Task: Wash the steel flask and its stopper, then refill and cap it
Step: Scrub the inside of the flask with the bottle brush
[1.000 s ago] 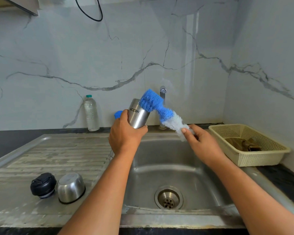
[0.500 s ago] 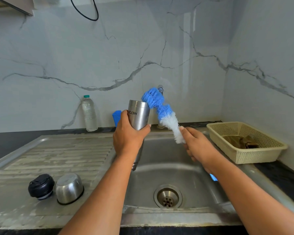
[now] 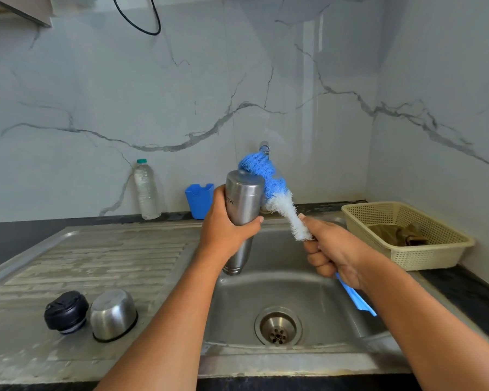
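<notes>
**Q:** Where is the flask (image 3: 242,215), and what holds it?

**A:** It is in the air above the left edge of the sink (image 3: 294,280), nearly upright with its mouth up. The left hand (image 3: 223,232) grips the upper body, with the fingers (image 3: 220,196) wrapped round it and the thumb on the near side.

**Q:** And the brush (image 3: 268,182)?

**A:** The right hand (image 3: 336,255) is closed round its handle above the sink. The blue bristle head bends over at the flask mouth. Whether it has gone in cannot be told.

**Q:** How will the flask handle?

**A:** It is probably rigid and dent-resistant. The polished steel wall is likely to be slippery once wet. Take it at mid-body with a full wrap, as now, and keep clear of the rim so the brush has room. The brush is soft and flexes easily, so a grip close to the bristles should give better control.

**Q:** Where are the remaining parts?

**A:** The black stopper (image 3: 66,311) and a steel cup (image 3: 113,314) stand just beside each other on the desk (image 3: 82,258), left of the sink. Neither hand touches them.
</notes>
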The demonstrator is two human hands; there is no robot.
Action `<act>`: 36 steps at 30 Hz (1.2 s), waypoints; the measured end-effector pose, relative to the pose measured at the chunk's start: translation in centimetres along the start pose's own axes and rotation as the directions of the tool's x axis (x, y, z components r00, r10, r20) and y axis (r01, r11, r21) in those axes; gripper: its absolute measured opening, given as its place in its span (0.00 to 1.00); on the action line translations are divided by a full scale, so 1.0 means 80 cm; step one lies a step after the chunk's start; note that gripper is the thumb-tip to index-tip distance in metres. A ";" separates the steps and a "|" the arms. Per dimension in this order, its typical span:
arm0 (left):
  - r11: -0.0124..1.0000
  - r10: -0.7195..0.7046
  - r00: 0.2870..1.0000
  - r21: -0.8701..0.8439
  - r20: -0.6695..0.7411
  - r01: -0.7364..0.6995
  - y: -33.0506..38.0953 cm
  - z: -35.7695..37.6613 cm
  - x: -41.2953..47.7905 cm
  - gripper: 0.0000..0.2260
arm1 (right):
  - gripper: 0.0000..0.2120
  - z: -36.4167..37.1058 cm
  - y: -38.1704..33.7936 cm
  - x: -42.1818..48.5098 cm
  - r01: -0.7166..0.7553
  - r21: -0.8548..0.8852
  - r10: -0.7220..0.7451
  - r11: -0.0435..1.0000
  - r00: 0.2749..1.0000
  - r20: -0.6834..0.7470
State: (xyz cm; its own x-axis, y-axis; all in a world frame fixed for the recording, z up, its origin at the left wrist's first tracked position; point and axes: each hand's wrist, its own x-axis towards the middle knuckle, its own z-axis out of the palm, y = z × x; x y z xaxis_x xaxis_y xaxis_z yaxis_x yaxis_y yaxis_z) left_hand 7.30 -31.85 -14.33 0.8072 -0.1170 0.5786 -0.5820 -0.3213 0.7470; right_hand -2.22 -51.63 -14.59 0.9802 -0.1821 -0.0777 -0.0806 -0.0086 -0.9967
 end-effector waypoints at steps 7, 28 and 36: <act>0.996 -0.015 0.997 0.088 0.069 0.009 -0.015 -0.020 0.008 0.35 | 0.18 -0.038 -0.003 -0.002 0.022 -0.182 -0.021 0.983 1.000 0.006; 0.573 0.075 0.996 0.815 0.044 -0.079 -0.014 -0.024 0.015 0.27 | 0.16 -0.043 -0.007 0.005 0.281 -0.613 -0.414 0.738 0.906 -0.084; 0.535 0.066 0.998 0.844 -0.020 -0.019 -0.011 -0.019 0.014 0.26 | 0.16 -0.020 -0.005 0.006 0.264 -0.696 -0.484 0.668 0.864 -0.137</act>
State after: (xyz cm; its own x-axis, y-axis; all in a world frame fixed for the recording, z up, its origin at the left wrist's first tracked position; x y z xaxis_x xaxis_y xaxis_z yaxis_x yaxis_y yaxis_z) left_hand 8.56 -30.26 -13.83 0.7648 -0.1195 0.6331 -0.2435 -0.9634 0.1124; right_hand -1.98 -53.29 -14.18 0.8611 -0.2883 0.4188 0.0788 -0.7380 -0.6701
